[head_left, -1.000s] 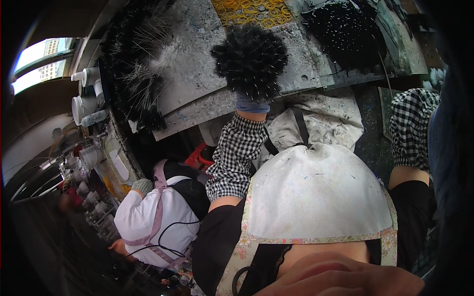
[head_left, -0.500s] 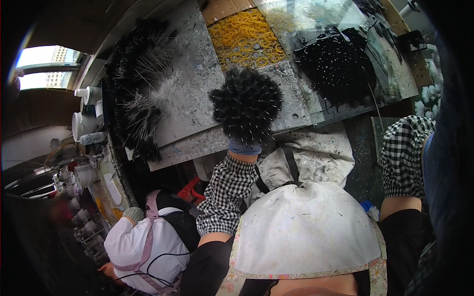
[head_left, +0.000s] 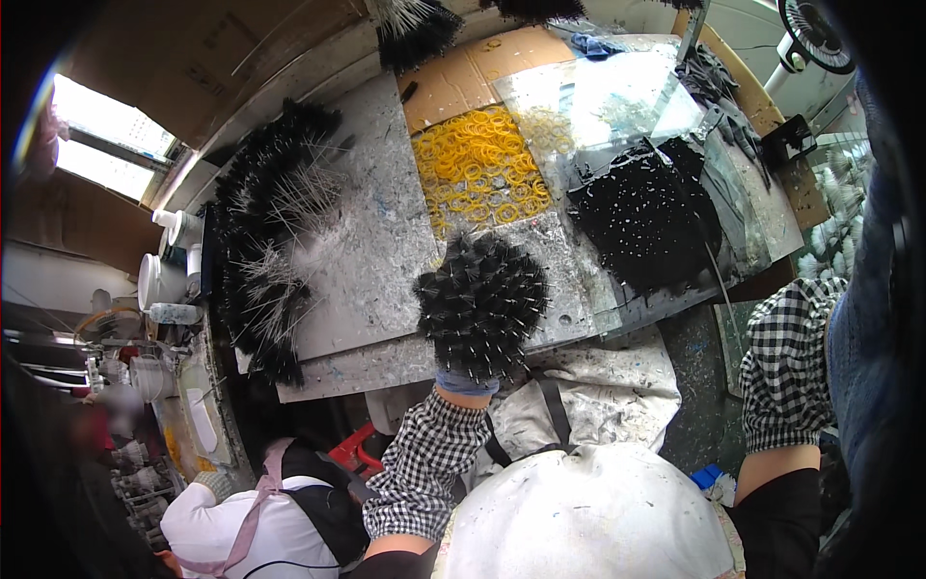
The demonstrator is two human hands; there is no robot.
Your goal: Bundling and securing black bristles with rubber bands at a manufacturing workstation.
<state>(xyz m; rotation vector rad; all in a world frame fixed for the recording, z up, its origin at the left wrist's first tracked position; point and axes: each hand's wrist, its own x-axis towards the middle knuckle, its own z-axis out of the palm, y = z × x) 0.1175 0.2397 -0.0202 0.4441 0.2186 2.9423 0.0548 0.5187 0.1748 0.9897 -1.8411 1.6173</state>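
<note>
Though it's rounded, the black brush bundle [head_left: 482, 304] looks spiky.

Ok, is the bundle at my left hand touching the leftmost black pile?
Apart: the head view shows grey board between the bundle and the pile.

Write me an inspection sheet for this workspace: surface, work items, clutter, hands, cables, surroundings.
Surface: grey worktable, speckled with paint-like marks.
Work items: black bristle bundle at the table's near edge; black bristle pile with wire-like ends at left; yellow rings spread behind the bundle.
Clutter: blue cloth at the far side; white tub beyond the left edge.
Hands: left hand holds the bundle, fingers hidden; right hand, blue-covered at the right rim, grip unclear.
Cables: thin black cord at the co-worker's back.
Surroundings: co-worker in white, lower left; fan, upper right; bright window, left.
</note>
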